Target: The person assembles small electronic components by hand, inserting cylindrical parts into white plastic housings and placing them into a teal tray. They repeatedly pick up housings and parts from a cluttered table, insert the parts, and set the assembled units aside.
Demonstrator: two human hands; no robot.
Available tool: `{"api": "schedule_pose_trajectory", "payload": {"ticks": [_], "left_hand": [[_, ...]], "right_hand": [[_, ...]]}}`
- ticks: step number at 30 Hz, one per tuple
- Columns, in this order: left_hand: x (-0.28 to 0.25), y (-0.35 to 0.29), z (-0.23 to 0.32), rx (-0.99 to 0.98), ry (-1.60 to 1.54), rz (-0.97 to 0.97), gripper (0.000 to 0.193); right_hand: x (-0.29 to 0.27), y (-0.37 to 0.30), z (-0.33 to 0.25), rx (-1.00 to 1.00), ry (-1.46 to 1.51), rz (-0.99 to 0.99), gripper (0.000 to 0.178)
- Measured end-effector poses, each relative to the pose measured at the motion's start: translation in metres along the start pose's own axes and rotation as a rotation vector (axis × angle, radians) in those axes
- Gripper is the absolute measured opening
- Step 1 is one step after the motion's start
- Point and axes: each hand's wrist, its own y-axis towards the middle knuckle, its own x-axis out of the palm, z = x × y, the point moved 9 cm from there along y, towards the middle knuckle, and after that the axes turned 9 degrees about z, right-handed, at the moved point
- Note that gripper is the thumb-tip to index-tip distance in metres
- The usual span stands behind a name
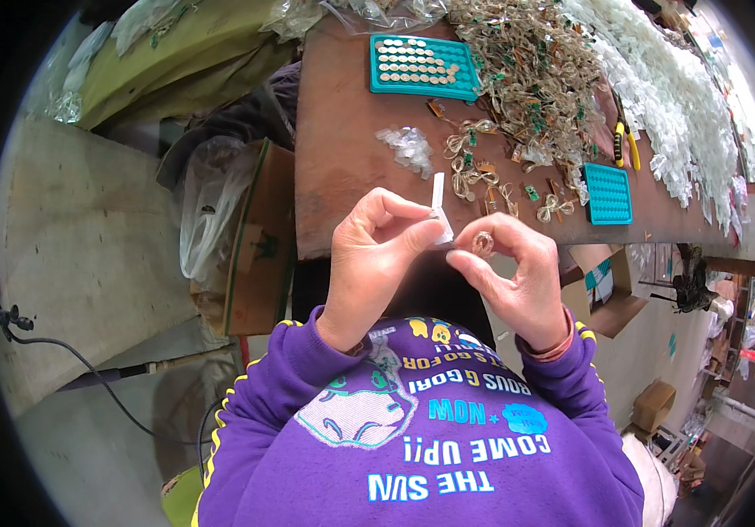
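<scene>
My left hand (376, 256) pinches a small white plastic case (442, 227) between thumb and fingertips, just off the table's near edge. A narrow white flap stands up from the case. Close beside it, my right hand (518, 274) is closed in a pinch on a small coil of clear wire (483, 244). The fingertips of both hands nearly meet, and what lies between them is partly hidden. Beyond the hands, several loose wire coils (463, 176) with tiny green and orange parts lie on the brown table (342, 149).
A teal tray (379, 86) of silver coin cells stands at the far side. Right of it rise a wire-coil heap (527, 79) and a heap of clear plastic pieces (676, 114). Yellow-handled pliers (633, 151), another teal tray (607, 193) and a small plastic pile (408, 149) lie nearer.
</scene>
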Motion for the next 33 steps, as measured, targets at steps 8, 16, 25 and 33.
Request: {"api": "schedule_pose_trajectory", "payload": {"ticks": [8,16,25,33], "left_hand": [[0.001,0.004,-0.005,0.004,0.048,-0.066,0.013],[-0.001,0.003,-0.007,-0.043,-0.077,0.036,0.011],[-0.002,0.003,0.000,0.054,-0.065,0.090,0.013],[-0.001,-0.001,0.011,0.287,0.036,0.094,0.014]], "right_hand": [[0.018,-0.009,0.037,0.491,0.575,-0.026,0.009],[0.025,-0.014,0.021,0.340,0.495,0.065,0.005],[0.021,-0.009,0.016,0.218,0.517,0.125,0.008],[0.031,-0.008,0.034,0.452,0.631,0.074,0.009]]}}
